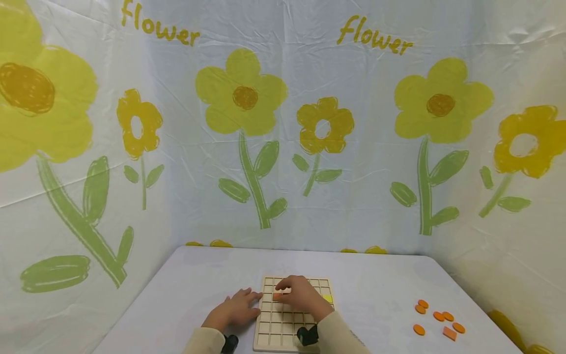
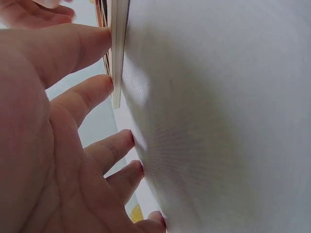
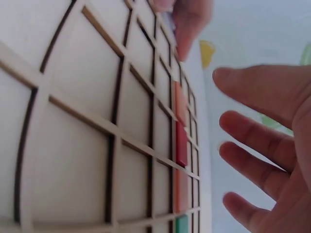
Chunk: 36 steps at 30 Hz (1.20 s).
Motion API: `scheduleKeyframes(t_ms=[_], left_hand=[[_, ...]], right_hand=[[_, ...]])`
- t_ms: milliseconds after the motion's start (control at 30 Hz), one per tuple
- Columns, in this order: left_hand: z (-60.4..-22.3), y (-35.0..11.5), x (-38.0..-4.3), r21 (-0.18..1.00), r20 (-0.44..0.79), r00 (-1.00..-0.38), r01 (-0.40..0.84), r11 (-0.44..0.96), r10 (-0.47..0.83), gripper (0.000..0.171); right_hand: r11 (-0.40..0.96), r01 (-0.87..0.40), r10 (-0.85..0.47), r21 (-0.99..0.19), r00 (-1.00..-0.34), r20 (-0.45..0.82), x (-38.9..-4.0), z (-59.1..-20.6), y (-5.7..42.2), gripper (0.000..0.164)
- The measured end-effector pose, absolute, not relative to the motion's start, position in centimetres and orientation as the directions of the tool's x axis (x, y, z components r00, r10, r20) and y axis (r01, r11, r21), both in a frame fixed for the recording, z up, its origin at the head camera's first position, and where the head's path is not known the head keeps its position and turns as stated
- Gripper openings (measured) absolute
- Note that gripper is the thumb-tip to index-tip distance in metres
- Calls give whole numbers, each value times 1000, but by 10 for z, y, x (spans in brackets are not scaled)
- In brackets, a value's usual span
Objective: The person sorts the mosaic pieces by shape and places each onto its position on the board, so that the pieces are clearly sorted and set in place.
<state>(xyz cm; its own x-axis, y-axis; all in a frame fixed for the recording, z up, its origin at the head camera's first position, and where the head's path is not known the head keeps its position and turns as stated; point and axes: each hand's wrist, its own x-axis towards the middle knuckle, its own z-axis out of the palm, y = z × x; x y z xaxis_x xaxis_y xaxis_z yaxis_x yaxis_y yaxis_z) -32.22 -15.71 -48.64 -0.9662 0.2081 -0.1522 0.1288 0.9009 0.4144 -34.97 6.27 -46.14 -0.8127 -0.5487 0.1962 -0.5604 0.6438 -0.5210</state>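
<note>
A wooden grid board (image 1: 270, 328) lies on the table with square cells. My left hand (image 1: 239, 309) is spread at its left side, and in the left wrist view the thumb and a finger (image 2: 92, 92) touch the board's edge while other fingertips rest on the table. Over the upper part of the board is my right hand (image 1: 305, 295), fingers apart and holding nothing in the right wrist view. Beside it in one row sit an orange tile (image 3: 180, 102), a red tile (image 3: 181, 144), another orange tile (image 3: 181, 190) and a green tile (image 3: 182, 224). A yellow tile (image 1: 327, 298) shows right of the hand.
Several round orange pieces (image 1: 438, 316) and an orange square tile (image 1: 449, 333) lie on the right of the white table (image 1: 376, 280). Flower-printed cloth (image 1: 300, 211) hangs behind and along both sides. Each wrist wears a black device (image 1: 307, 336).
</note>
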Motion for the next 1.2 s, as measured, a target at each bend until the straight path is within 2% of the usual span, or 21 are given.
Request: scheduleKeyframes(t_ms=[133,367,600,1000,1200], left_hand=[[-487,-156,-322,405,-147,-969,126,905,200,49],[-485,-155,-320,409,-146,-971,116,905,191,49],[-485,-154,-320,417,-147,-970,117,901,194,48],[-483,-153,-319,409,-141,-971,121,904,194,48],[-489,-155,-325,402,-138,-970,129,907,199,49]], right_hand=[[606,-535,-551,-589,-816,173,-347,-458,74,30],[553,-538,-568,-636,-802,184,-341,-451,96,33],[512,-516,-570,-686,-802,178,-334,-448,120,29],[619,-497,-494,-608,-848,190,-327,-450,165,28],[648,-464,-448,-604,-874,191,-322,-450,188,28]])
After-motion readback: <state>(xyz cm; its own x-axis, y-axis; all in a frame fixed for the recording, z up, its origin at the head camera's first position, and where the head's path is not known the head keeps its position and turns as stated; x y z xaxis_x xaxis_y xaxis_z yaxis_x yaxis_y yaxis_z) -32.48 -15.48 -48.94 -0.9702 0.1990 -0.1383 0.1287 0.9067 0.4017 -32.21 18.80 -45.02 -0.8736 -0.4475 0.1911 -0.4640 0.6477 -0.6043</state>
